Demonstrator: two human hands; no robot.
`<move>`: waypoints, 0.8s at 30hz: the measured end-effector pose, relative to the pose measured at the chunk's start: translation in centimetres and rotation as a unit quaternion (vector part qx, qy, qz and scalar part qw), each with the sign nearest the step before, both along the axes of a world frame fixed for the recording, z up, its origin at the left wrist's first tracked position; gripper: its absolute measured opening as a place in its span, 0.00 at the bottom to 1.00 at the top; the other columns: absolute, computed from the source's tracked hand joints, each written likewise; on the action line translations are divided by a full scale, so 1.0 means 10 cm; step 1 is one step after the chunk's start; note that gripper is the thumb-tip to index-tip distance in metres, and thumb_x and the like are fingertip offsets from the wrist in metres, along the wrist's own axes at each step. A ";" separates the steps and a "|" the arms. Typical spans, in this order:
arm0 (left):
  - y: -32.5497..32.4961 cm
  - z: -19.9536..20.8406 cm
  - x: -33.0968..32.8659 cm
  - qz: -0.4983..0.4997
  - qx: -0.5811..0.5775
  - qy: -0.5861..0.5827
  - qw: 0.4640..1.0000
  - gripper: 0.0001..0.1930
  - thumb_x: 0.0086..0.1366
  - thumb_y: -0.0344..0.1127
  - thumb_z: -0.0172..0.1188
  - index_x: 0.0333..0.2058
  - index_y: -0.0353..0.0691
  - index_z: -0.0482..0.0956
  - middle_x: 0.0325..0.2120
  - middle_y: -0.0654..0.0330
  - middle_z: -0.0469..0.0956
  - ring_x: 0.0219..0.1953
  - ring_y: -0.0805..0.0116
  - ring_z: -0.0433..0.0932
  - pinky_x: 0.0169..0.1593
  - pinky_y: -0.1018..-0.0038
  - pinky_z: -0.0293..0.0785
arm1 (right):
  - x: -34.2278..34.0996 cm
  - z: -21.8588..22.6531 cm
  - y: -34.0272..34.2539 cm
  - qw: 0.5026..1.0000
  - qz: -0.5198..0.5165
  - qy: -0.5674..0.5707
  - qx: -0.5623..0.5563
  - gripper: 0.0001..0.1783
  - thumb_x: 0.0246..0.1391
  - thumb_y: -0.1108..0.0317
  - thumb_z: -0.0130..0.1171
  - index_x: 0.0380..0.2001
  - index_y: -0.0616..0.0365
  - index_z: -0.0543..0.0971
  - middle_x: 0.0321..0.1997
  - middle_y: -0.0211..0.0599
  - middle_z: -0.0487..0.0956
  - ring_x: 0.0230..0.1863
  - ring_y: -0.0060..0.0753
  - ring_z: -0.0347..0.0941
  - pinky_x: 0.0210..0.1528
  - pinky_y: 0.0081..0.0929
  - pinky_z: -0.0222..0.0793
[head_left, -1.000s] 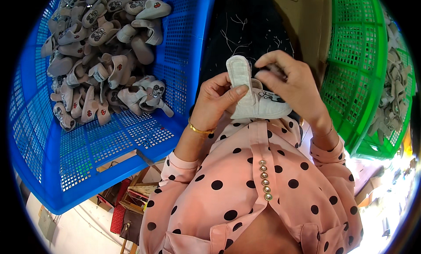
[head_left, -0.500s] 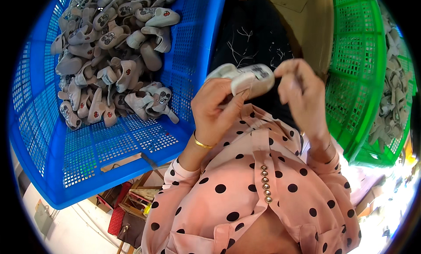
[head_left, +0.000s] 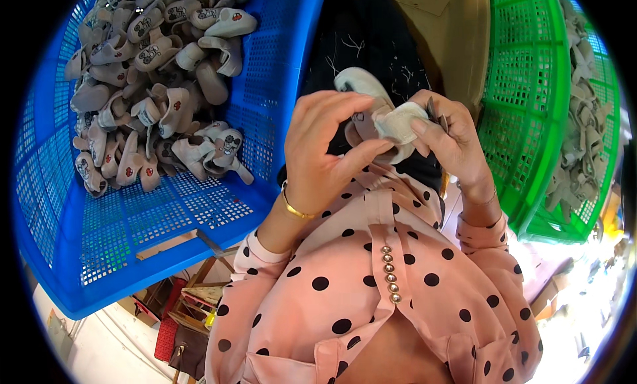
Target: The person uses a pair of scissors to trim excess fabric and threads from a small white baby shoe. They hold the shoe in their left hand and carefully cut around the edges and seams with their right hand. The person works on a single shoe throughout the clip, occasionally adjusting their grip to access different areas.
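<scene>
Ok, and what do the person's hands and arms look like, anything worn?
No gloves. The left hand has a gold-coloured bangle at its wrist; the right hand, a thin bracelet. The pink sleeves carry black dots and stop short of the wrists.

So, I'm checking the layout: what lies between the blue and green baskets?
The head view shows, between them: dark trousers, a brown surface, a spotted pink blouse, the left hand, the right hand and a pale shoe.

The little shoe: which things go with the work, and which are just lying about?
Probably for the work:
small shoe in the right hand
blue basket of shoes
green basket of grey things

Seemingly just lying about:
red bag
brown bag
</scene>
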State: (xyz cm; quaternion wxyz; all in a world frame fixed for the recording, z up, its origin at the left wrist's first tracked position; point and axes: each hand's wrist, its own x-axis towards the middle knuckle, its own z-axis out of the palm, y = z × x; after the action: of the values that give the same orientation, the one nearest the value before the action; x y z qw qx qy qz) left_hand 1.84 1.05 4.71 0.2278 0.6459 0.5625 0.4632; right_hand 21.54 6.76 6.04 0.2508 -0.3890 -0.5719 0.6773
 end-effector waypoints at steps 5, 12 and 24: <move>-0.10 -0.12 0.09 -0.030 -0.100 -0.149 0.983 0.07 0.52 0.27 0.69 0.31 0.37 0.83 0.28 0.58 0.82 0.30 0.65 0.80 0.33 0.78 0.73 | 0.06 -0.15 -0.08 0.998 0.023 0.028 -0.048 0.10 0.62 0.66 0.52 0.33 0.62 0.77 0.20 0.22 0.71 0.23 0.10 0.62 0.25 0.13 0.58; -0.20 -0.44 0.22 0.018 -0.151 -0.091 0.984 0.03 0.61 0.28 0.62 0.32 0.36 0.80 0.25 0.59 0.82 0.25 0.72 0.81 0.30 0.79 0.74 | 0.03 -0.55 -0.25 0.990 -0.066 -0.001 -0.121 0.12 0.66 0.62 0.51 0.33 0.59 0.74 0.18 0.18 0.63 0.21 0.10 0.56 0.23 0.13 0.53; -0.07 -0.86 0.44 0.029 -0.217 -0.361 0.907 0.04 0.69 0.28 0.53 0.37 0.33 0.73 0.35 0.59 0.81 0.33 0.79 0.77 0.37 0.83 0.73 | 0.11 -0.42 -0.19 0.782 -0.027 -0.387 0.488 0.22 0.45 0.46 0.66 0.22 0.52 0.71 0.16 0.30 0.70 0.17 0.33 0.70 0.21 0.25 0.65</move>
State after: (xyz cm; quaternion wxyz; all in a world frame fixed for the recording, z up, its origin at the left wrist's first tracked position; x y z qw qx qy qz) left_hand 6.27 0.35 -3.86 0.5361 0.3532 0.5468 0.5376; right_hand 22.60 4.82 1.80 0.1833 -0.4594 -0.8641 0.0932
